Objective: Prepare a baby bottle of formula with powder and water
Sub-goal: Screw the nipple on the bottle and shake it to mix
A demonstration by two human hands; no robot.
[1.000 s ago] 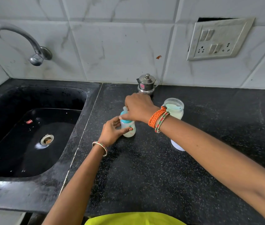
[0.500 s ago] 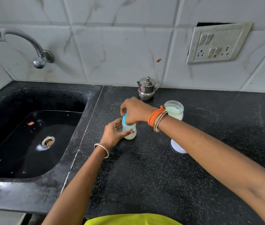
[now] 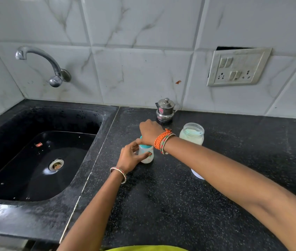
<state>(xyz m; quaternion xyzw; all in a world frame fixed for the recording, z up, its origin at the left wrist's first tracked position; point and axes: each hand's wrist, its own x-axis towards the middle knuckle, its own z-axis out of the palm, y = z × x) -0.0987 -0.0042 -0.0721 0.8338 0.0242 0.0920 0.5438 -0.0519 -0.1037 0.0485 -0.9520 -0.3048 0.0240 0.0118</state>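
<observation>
A small baby bottle (image 3: pixel 146 156) with a milky white body and a teal collar stands upright on the black counter, just right of the sink. My left hand (image 3: pixel 130 158) grips the bottle's body, thumb across its front. My right hand (image 3: pixel 149 133) is curled over the bottle's top and hides the cap and teat. An open clear jar of pale powder (image 3: pixel 192 134) with a light scoop inside stands to the right, behind my right wrist.
A small steel lidded pot (image 3: pixel 165 110) stands at the back by the tiled wall. A white round lid (image 3: pixel 197 174) lies partly under my right forearm. The black sink (image 3: pixel 40 160) and its tap (image 3: pixel 53 69) are on the left. A switch plate (image 3: pixel 237 67) is on the wall.
Both hands stay on the bottle; my right hand has turned slightly on its top. The camera has tilted up a little, so everything sits lower in view.
</observation>
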